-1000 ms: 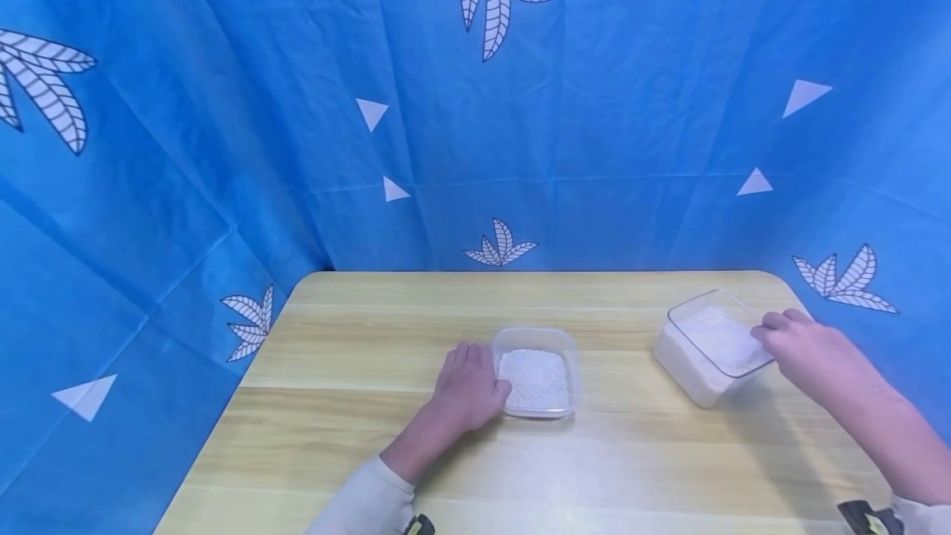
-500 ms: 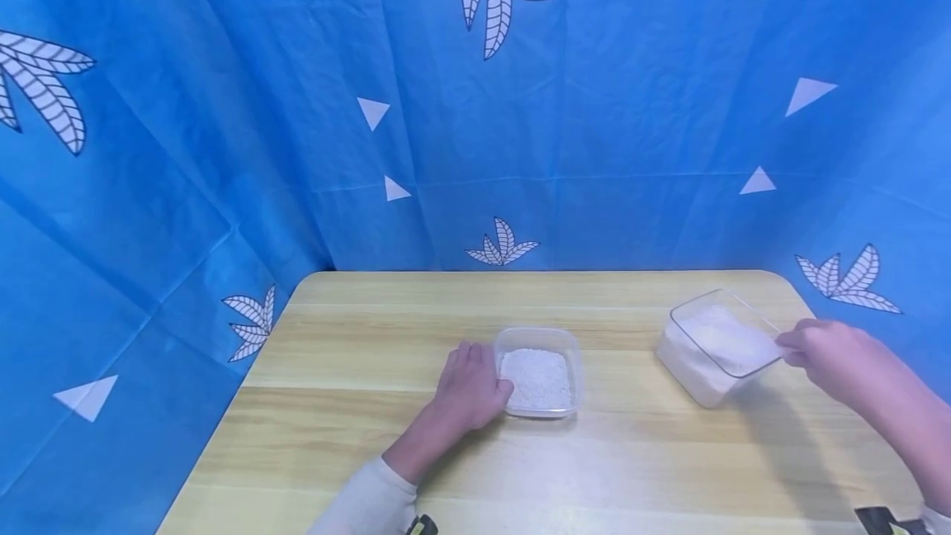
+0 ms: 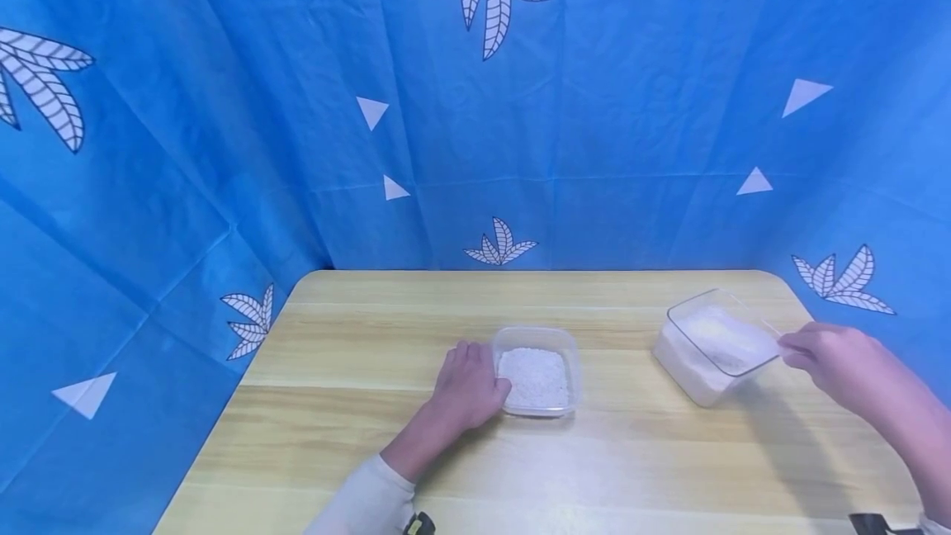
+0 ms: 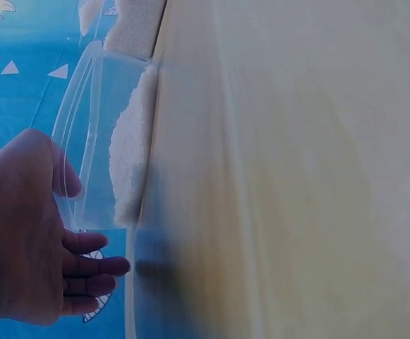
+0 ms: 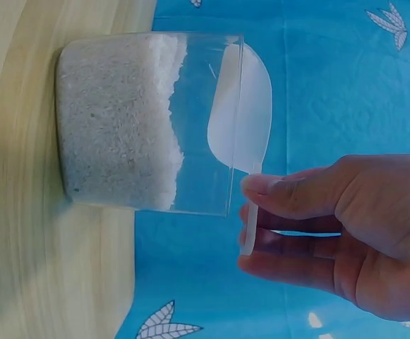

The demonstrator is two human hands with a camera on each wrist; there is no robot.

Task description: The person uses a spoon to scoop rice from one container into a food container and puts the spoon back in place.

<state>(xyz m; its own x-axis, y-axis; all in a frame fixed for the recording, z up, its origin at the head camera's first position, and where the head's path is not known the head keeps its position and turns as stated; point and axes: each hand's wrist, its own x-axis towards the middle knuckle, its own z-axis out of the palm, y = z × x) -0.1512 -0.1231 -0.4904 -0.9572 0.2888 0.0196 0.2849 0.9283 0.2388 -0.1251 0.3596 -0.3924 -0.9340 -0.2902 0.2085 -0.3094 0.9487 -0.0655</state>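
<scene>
A small clear plastic tub (image 3: 537, 413) with a low layer of white rice (image 3: 533, 378) stands at mid-table. My left hand (image 3: 468, 386) holds its left side, thumb at the rim and fingers along the outer wall in the left wrist view. To the right is a deeper clear square container (image 5: 208, 191), filled partway with rice (image 5: 113, 120). My right hand (image 3: 839, 357) pinches the handle of a white scoop (image 5: 240, 113) between thumb and fingers. The scoop's bowl is at the container's mouth, above the rice, partly inside the rim.
The light wooden table (image 3: 357, 329) has rounded back corners. A blue curtain (image 3: 631, 106) with white leaf and triangle prints hangs behind it and along the left side. Bare wood lies between the two containers.
My right hand has drawn back to the right and slightly nearer, raising the scoop from the rice toward the container's rim. The left hand and its tub have stayed put.
</scene>
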